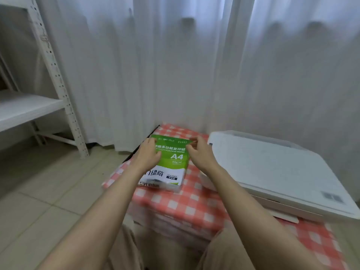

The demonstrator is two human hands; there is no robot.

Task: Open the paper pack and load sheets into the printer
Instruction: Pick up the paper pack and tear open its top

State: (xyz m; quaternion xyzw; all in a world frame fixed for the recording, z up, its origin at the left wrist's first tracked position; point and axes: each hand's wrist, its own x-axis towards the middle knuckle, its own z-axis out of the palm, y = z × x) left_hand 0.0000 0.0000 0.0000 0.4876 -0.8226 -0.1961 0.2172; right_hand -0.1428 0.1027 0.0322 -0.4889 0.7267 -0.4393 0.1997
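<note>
— Where's the pack (171,162)?
— Flat on the cloth (194,207) under us. Our left hand (149,152) and right hand (198,151) curl onto its far corners, with the printer (272,168) right of them.
— How will it handle?
— Probably heavy and stiff, with a slick wrapper. We'd pinch the end fold there.

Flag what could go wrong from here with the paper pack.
1. The left hand and right hand both grip the paper pack at its far end; a hard tear could crease the top sheets.
2. It lies on a checked cloth near the table's left edge; tugging might slide it off.
3. The printer looks closed, so freed sheets may have to wait.
</note>
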